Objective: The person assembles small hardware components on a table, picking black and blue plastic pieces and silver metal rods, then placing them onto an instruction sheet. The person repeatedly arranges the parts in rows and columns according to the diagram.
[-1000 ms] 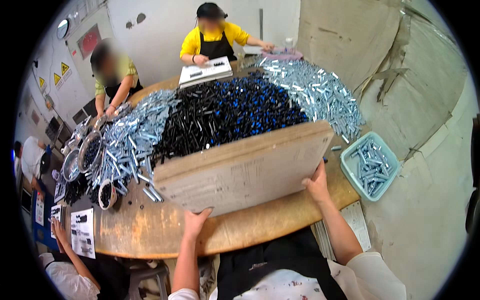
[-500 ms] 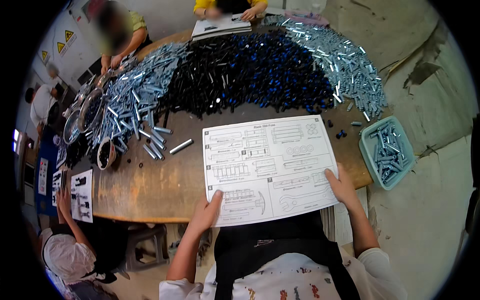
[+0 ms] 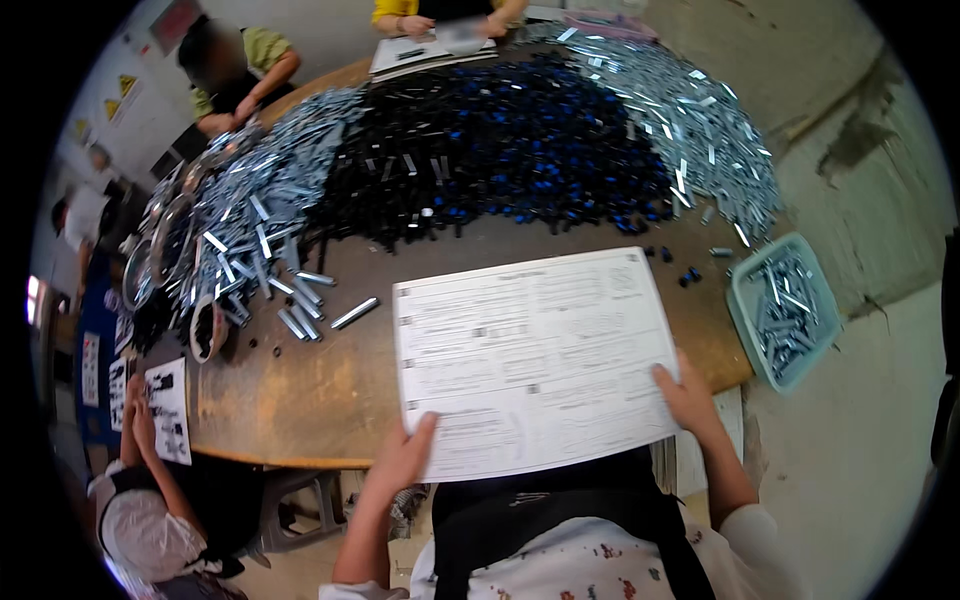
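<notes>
A white sheet (image 3: 535,365) printed with line drawings of tools and parts is held up between my two hands, over the table's near edge. Its print is smeared by motion. My left hand (image 3: 405,455) grips the lower left corner, thumb on top. At the right edge my right hand (image 3: 688,395) pinches the sheet the same way; the fingers of both hands are hidden beneath it. Beyond the sheet lies a wide heap of black and blue small parts (image 3: 500,150). Shiny metal tubes (image 3: 260,170) are piled left of it, and more metal pieces (image 3: 710,150) on the right.
A pale green tub (image 3: 785,310) of metal tubes stands at the table's right edge. A small bowl (image 3: 208,330) of black parts and metal bowls (image 3: 170,235) sit at left. Co-workers are around the table; one (image 3: 150,510) sits near left, hands by printed sheets (image 3: 168,400).
The sheet has shifted slightly down and toward me in the picture, with both hands still on it. The far co-worker in yellow now has a pale round object near the hands.
</notes>
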